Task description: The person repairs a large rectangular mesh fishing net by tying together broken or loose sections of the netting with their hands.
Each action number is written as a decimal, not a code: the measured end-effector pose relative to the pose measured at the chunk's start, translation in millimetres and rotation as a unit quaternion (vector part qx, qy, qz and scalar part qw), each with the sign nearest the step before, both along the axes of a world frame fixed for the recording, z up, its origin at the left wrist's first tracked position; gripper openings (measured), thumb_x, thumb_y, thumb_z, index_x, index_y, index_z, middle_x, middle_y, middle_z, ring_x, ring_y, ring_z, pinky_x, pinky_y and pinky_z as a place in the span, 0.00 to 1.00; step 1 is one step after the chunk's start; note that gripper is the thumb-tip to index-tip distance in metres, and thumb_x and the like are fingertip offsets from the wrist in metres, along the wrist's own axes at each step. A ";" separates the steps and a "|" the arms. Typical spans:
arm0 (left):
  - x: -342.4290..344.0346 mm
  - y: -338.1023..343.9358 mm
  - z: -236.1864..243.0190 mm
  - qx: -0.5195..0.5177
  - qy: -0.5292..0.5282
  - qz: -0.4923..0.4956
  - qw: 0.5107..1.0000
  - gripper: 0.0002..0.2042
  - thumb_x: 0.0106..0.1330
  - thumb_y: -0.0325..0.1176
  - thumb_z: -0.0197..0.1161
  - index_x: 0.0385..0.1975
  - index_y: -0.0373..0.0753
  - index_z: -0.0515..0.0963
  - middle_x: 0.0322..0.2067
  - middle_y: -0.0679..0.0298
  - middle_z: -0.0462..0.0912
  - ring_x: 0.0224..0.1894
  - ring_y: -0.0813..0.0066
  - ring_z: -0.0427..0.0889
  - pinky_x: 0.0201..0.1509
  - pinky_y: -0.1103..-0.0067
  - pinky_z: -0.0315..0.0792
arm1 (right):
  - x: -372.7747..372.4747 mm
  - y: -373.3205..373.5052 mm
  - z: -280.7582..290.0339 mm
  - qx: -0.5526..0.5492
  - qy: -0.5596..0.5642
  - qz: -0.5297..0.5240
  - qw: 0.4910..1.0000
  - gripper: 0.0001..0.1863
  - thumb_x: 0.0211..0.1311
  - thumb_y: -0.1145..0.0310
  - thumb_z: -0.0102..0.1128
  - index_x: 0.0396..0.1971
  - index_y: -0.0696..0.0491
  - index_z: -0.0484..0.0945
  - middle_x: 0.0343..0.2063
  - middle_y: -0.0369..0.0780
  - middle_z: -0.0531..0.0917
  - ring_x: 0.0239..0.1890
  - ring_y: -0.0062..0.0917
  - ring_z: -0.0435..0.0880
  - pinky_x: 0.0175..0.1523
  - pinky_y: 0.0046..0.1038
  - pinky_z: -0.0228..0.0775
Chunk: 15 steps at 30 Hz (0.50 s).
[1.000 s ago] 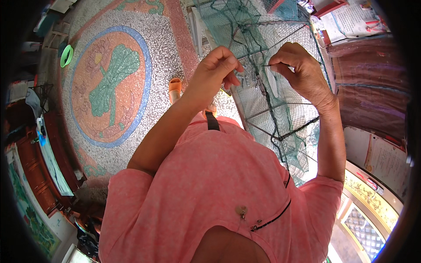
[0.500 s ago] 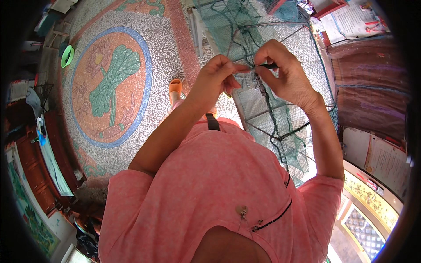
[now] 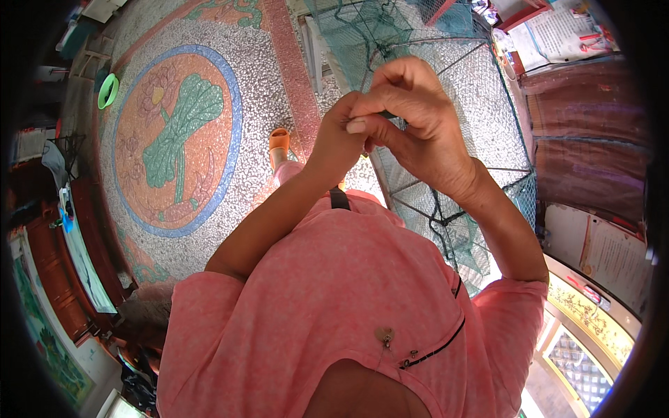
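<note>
Over the near edge of a green mesh net trap (image 3: 481, 104) with thin dark frame rods, my two hands meet. My right hand (image 3: 425, 132) is closed, thumb and forefinger pinched against the left fingertips. A small slim black thing (image 3: 385, 113) shows in its grip; most of it is covered by the fingers. My left hand (image 3: 338, 143) is closed too, its fingertips tucked behind the right hand, so whatever they pinch is hidden. Below the hands, dark cord and rods cross at a knotted joint (image 3: 444, 221) of the net.
The speckled floor (image 3: 261, 76) has a round lotus inlay (image 3: 178, 139) on the left. An orange slipper (image 3: 279, 137) is on my foot. A green basin (image 3: 108, 91) stands far left. Brown cloth (image 3: 585, 139) covers something at the right, with printed sheets (image 3: 557, 38) beyond.
My right hand has moved left and turned over toward my left hand, and the fingertips now touch. The dark cord strung between the hands and net is no longer visible at the fingers.
</note>
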State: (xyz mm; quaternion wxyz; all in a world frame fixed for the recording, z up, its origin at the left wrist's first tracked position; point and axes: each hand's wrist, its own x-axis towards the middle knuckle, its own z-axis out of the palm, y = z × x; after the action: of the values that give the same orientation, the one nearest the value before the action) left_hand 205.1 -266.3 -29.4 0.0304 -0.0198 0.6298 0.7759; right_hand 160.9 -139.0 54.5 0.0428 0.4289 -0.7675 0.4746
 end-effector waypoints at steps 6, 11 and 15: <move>3.9 8.6 26.2 -0.093 0.067 -0.012 0.993 0.16 0.62 0.21 0.57 0.50 0.38 0.68 0.31 0.66 0.72 0.23 0.81 0.71 0.24 0.85 0.69 | -10.8 -7.5 44.8 -0.216 -0.175 0.045 0.959 0.03 0.63 0.73 0.56 0.32 0.56 0.75 0.33 0.39 0.81 0.33 0.20 0.79 0.44 0.25 0.72; -7.8 -8.9 34.6 -0.186 0.206 -0.073 0.958 0.06 0.68 0.28 0.53 0.42 0.38 0.71 0.36 0.65 0.76 0.37 0.82 0.75 0.40 0.82 0.69 | -40.3 2.7 73.9 -0.417 -0.134 0.020 0.899 0.14 0.72 0.65 0.36 0.35 0.57 0.71 0.22 0.41 0.78 0.21 0.24 0.81 0.29 0.23 0.80; -15.4 -13.7 36.7 -0.092 0.157 -0.099 0.978 0.07 0.70 0.34 0.52 0.38 0.37 0.72 0.35 0.65 0.78 0.41 0.80 0.76 0.42 0.82 0.70 | -43.5 50.6 109.5 -0.427 -0.144 0.057 0.891 0.10 0.69 0.68 0.41 0.35 0.57 0.72 0.24 0.39 0.78 0.25 0.23 0.80 0.33 0.24 0.78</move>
State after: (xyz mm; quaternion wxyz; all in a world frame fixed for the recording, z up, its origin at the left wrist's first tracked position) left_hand 189.7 -280.0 7.3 0.0059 0.1621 0.6946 0.7009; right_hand 117.3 -88.4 164.0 0.0837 0.3391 -0.4626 0.8149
